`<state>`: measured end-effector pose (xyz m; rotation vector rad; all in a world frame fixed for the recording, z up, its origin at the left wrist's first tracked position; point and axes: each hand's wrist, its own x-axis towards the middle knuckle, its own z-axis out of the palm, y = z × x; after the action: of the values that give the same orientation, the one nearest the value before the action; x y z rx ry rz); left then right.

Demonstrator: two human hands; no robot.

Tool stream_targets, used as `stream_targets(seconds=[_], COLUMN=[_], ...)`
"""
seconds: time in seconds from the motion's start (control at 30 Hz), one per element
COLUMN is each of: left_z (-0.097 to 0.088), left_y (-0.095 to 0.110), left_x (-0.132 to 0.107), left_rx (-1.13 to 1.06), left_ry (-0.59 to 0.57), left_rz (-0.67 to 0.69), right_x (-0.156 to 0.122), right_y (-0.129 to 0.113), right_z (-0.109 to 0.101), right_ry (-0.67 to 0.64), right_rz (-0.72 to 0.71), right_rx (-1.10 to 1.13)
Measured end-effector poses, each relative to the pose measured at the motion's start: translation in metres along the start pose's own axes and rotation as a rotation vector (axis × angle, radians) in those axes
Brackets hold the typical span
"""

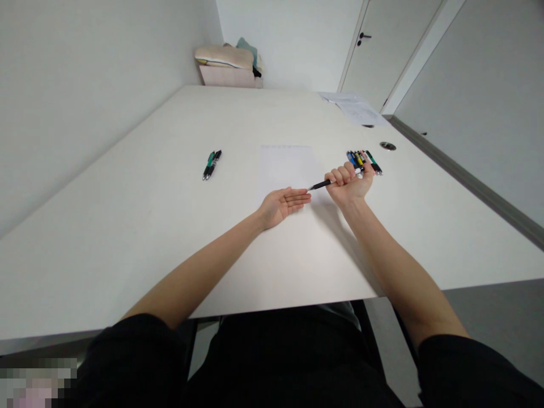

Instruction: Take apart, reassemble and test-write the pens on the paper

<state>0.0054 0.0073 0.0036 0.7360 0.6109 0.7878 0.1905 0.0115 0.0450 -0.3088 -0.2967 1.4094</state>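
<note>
My right hand [351,182] is closed around a black pen [322,185], thumb raised towards its far end. The pen's tip points left and down, at the fingertips of my left hand; whether it touches them I cannot tell. Palm up and fingers stretched out, my left hand [284,207] rests by the near edge of a white sheet of paper [284,164]. Faint writing runs along the top of that sheet. Behind my right hand lies a row of several pens [357,157] with blue, yellow, green and black parts, partly hidden by the hand.
Several green and black pens [211,165] lie at the left of the white table [170,215]. Loose papers [355,107] are at the far right, near a round metal fitting [387,146]. A cushion [225,56] tops a pale box [227,76] beyond the far edge.
</note>
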Motion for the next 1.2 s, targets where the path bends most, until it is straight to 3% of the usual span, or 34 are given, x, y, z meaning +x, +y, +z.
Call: stream_targets(seconds=[0.27,1.2], left_z=[0.0012,0.0028], left_y=[-0.0001,0.0003], left_x=[-0.0003,-0.0011], left_rx=[0.017,0.006], left_ry=[0.008,0.034], left_rz=[0.001,0.005], right_x=[0.0011,-0.0003], right_y=[0.0008,0.0003], right_z=[-0.0016,0.0003], right_ry=[-0.014,-0.013], right_rz=[-0.019,0.013], right_rx=[-0.071,0.0])
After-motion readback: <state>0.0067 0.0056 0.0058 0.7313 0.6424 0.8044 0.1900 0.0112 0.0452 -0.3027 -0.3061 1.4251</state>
